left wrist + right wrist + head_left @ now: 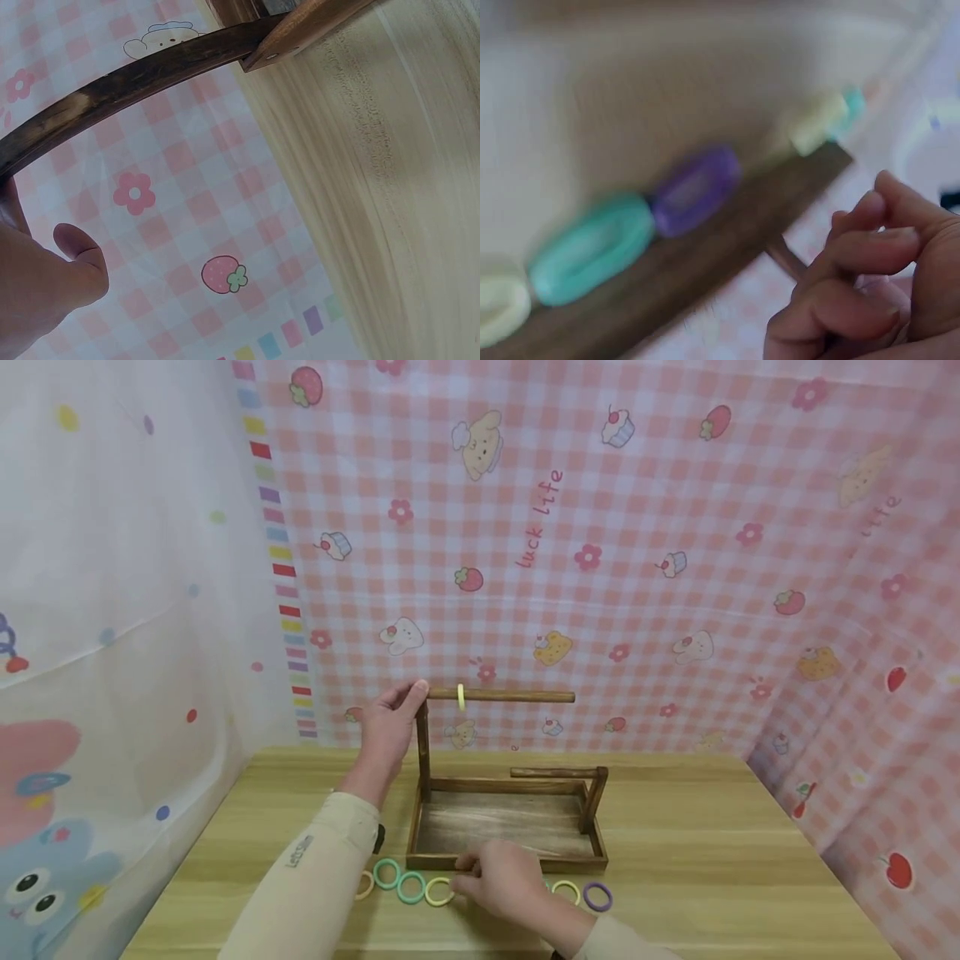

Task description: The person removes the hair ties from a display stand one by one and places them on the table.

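Note:
A wooden rack (pixel 500 864) with a shallow tray base, a tall post and two bars stands on the table. My left hand (pixel 390 727) grips the top of its tall post, where the upper bar (pixel 517 696) begins. On that bar hangs a yellow ring (pixel 461 697). My right hand (pixel 498 881) is low at the tray's front edge, its fingertips beside a yellow ring (pixel 439 892) on the table. In the blurred right wrist view its fingers (pixel 840 307) are loosely bent, with no ring showing between them.
More rings lie in a row before the tray: orange (pixel 365 885) and green (pixel 412 887) at left, yellow (pixel 566 892) and purple (pixel 597 897) at right. A short lower bar (pixel 555 772) juts leftward from the right post. Checked cloth (pixel 570 510) hangs behind the table.

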A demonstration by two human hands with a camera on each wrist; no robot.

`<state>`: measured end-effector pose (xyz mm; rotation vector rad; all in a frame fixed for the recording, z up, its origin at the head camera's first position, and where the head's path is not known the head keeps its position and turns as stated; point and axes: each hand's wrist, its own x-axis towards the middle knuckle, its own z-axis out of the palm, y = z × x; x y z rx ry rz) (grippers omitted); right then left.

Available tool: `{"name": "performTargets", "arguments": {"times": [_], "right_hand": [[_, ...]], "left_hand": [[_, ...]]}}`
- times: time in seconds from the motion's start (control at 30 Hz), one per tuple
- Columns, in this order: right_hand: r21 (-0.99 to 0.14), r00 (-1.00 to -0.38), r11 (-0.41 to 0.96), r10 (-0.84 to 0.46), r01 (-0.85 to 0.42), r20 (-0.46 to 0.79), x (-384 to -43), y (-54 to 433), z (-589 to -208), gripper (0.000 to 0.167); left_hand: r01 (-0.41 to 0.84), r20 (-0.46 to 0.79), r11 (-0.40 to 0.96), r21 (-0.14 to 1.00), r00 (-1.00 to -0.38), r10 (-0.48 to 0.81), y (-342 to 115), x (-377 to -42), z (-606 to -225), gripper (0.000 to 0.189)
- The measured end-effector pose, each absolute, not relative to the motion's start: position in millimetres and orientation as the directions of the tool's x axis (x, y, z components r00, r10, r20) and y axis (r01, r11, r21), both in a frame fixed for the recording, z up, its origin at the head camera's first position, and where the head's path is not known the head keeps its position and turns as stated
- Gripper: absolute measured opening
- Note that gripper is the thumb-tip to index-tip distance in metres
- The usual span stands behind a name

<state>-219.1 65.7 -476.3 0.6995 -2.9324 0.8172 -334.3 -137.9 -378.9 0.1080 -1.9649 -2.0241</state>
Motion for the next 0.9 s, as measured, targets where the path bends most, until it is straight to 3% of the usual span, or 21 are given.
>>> {"name": "performTargets", "arguments": {"times": [0.17,0.27,0.53,0.9], "right_hand": [[-0.737,-0.891,0.571,-0.444,-0.361,0.093,-231.1,84.9,-430.1,0.028],[-0.779,-0.900,0.509,-0.406,-0.367,0.159,-239.1,92.1,-406.1,0.029],[-0.779,-0.922,0.496,-0.173,-0.385,0.346,-264.9,93.0,-379.9,0.025],[-0.586,-0.802,0.690,0.015,-0.424,0.597,-295.1,53.2,-378.8,0.035]], "left_hand": [[0.176,0.170,0.002,0.984,-0.947,-0.271,-136.9,-335.8,-379.0,0.050],[0.176,0.171,0.007,0.984,-0.949,-0.265,-137.3,-335.7,-379.2,0.054],[0.138,0.140,0.025,0.990,-0.957,-0.256,-139.0,-334.0,-381.2,0.059],[0.159,0.159,0.020,0.987,-0.949,-0.271,-136.2,-335.5,-381.1,0.049]]}}
